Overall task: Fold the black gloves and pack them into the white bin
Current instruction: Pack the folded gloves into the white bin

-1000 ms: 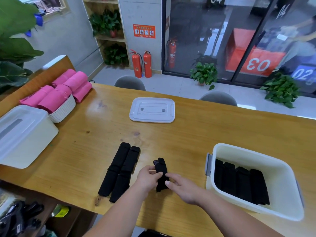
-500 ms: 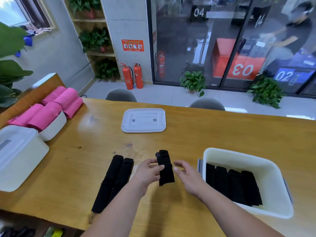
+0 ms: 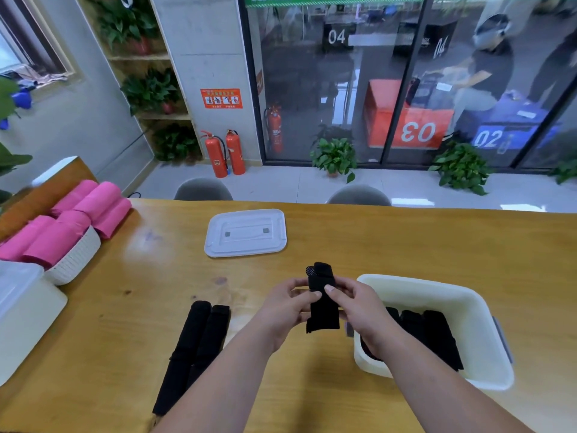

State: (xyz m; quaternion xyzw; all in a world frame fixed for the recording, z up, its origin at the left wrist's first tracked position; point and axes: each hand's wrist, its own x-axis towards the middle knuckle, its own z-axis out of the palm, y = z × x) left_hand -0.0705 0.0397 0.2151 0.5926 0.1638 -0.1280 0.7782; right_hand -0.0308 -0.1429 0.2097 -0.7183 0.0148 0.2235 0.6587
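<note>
"Fingers [image 3: 331, 289] first: what have they got?"

"Both sets are curled on one folded black glove [image 3: 323, 307]. I see it standing upright, held above the desk [image 3: 406, 239]."

"Fine. Sweep across for me, from the left edge."

"At the far left I have a white lidded box [image 3: 22, 314] on the desk corner. Just beside it sits a white basket [image 3: 75, 260] heaped with pink rolls [image 3: 78, 214]. Nearer the middle, two long black gloves [image 3: 193, 345] lie flat side by side, touching, running from the near edge away from me. Beyond them, well apart, a white lid [image 3: 245, 232] lies flat."

"And the hands?"

"On my screen the left hand [image 3: 287, 303] pinches the folded glove's left edge, thumb on the front. The right hand [image 3: 359, 307] pinches the right edge the same way, so the glove sits between the two thumbs."

"Where is the bin?"

"I have the white bin [image 3: 437, 284] on the right, its left rim just behind the right hand. Several packed gloves [image 3: 437, 335] lie inside in a row, side by side. The right wrist hides the leftmost ones."
</note>
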